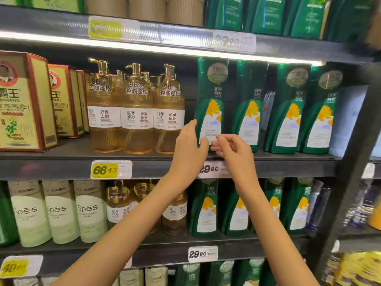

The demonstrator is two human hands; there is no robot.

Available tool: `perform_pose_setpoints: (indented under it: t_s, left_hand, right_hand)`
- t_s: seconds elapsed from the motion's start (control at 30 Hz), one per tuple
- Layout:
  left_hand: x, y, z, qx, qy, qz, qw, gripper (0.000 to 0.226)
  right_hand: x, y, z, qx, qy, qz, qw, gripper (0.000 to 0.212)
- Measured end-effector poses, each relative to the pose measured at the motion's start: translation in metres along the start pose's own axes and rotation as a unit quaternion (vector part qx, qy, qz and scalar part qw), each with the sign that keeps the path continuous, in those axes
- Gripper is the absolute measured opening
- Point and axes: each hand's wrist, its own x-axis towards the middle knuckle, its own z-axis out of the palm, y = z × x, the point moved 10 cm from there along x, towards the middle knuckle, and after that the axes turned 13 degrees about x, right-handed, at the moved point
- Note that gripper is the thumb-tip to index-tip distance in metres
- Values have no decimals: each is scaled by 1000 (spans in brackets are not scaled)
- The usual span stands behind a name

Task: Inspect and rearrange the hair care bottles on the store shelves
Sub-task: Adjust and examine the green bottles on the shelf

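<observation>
A tall green bottle [212,93] with a yellow flower label stands leftmost in a row of like green bottles [288,108] on the middle shelf [144,168]. My left hand [188,147] lies against its lower left side, fingers up along the edge and thumb on the label. My right hand [233,149] is at the bottle's lower front, fingers curled and touching the label near the base. The bottle stands upright on the shelf. Whether either hand grips it is unclear.
Three amber pump bottles [137,112] stand just left of the hands. Red and gold boxes [24,104] fill the far left. Pale green bottles [61,211] and more green ones [206,209] sit on the shelf below. A dark upright post [350,162] bounds the right.
</observation>
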Motion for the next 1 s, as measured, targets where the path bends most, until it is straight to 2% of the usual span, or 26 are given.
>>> perform_pose_setpoints:
  t_s: [0.37,0.47,0.63,0.73,0.87,0.93,1.0]
  left_hand:
    - [31,-21,53,6,-66,-91,994,79]
    - [38,-33,60,-44,-84,-117,989,66]
    - [38,-34,58,-45,-70,-118,989,51]
    - [30,-22,50,-50,-43,-100,993,48]
    - [10,-6,30,-59,16,-79,995,39]
    - [-2,2,17,-75,45,-73,993,35]
    - [-17,2,10,-112,37,-81,990,33]
  right_hand:
    - [-7,0,-25,30,-10,-9,999,10]
    - [-7,3,-28,36,-15,-2,999,10]
    - [-8,6,-34,28,3,5,1000,11]
    - [-8,3,-39,18,23,-5,1000,8]
    - [-13,-11,-38,-14,25,-63,998,12]
    - [-19,-16,-42,-5,35,-83,996,15]
    - [-24,-15,-45,31,37,-69,996,20]
